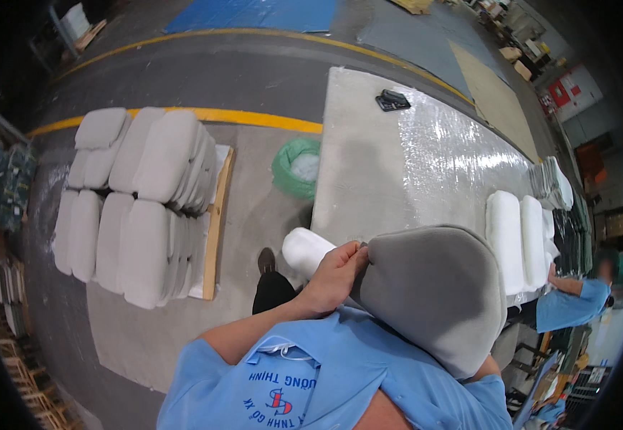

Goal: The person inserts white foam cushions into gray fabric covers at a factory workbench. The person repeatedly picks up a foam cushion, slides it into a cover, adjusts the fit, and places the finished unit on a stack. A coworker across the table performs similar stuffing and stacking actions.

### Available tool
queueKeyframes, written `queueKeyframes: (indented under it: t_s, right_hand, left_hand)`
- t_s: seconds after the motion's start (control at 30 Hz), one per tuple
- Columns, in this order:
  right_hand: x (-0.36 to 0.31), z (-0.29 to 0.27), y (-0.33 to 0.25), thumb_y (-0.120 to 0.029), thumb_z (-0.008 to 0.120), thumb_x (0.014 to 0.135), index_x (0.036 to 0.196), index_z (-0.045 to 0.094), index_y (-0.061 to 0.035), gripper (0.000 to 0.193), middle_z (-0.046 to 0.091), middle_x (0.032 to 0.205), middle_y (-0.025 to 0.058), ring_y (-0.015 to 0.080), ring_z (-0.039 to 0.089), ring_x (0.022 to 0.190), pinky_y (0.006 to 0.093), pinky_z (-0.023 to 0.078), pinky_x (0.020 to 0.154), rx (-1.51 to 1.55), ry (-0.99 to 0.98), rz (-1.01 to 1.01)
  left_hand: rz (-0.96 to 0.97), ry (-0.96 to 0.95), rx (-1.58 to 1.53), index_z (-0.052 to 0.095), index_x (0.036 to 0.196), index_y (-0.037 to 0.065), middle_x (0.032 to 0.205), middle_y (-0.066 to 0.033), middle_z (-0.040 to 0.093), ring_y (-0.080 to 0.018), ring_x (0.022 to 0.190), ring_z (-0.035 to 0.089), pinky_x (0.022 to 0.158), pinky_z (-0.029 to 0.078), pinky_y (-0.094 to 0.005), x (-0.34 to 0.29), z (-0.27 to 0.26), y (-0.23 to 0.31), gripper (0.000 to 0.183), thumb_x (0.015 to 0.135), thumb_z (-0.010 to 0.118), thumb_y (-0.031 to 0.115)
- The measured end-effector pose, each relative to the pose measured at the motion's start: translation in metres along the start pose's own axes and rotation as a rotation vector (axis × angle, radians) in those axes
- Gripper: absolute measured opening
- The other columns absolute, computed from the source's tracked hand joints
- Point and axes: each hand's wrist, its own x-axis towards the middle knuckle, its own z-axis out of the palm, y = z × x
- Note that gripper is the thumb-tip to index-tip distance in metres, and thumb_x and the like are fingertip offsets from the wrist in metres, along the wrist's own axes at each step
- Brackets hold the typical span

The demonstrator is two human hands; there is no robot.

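A grey fabric cushion (433,287) with rounded corners and a seamed edge is held up in front of my chest, over the near edge of the table. My left hand (333,276) is closed on its upper left corner, thumb and fingers pinching the fabric. Behind the cushion my right hand is hidden; only a bit of that arm (485,369) shows at the lower right edge. A white pad (306,252) sticks out just beyond my left hand, by the near left corner of the plastic-covered table (369,158).
Grey cushions (157,158) are stacked on a wooden pallet (218,229) at left. A green bag (293,168) with white filling stands by the table. Black objects (392,100) lie on its far end. White pads (505,240) line its right side, near a co-worker (577,301).
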Motion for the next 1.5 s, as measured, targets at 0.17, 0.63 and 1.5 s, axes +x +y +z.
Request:
queueKeyframes:
  t_s: [0.17,0.63,1.5]
  right_hand:
    - [-0.056,-0.031,-0.08,-0.048,0.053,0.106,0.128,0.058,-0.0099,0.045,0.064,0.112,0.0076,0.0216,0.065,0.102,0.0364,0.053,0.088,-0.146,0.038,-0.317]
    - [-0.179,-0.059,-0.203,-0.044,0.056,0.104,0.129,0.058,-0.0092,0.043,0.065,0.113,0.0103,0.0231,0.066,0.102,0.0372,0.053,0.087,-0.607,0.183,-0.728]
    - [-0.008,0.016,-0.052,-0.036,0.061,0.101,0.13,0.057,-0.0081,0.04,0.067,0.114,0.0151,0.0258,0.068,0.101,0.0388,0.054,0.087,-0.516,-0.294,-0.112]
  left_hand:
    - [-0.197,-0.225,-0.234,0.06,0.117,0.009,0.105,0.0037,0.067,-0.0034,0.091,0.062,0.08,0.051,-0.0206,0.008,0.033,0.028,0.026,0.114,0.047,0.031]
    - [-0.564,-0.509,-0.174,0.062,0.126,0.006,0.115,-0.006,0.069,-0.014,0.103,0.066,0.091,0.054,-0.0293,0.026,0.076,-0.007,0.032,0.111,0.052,0.032]
    - [0.194,0.301,-0.125,0.065,0.112,0.006,0.094,0.0029,0.065,-0.0041,0.084,0.056,0.077,0.047,-0.0223,-0.027,-0.034,-0.016,0.022,0.112,0.05,0.023]
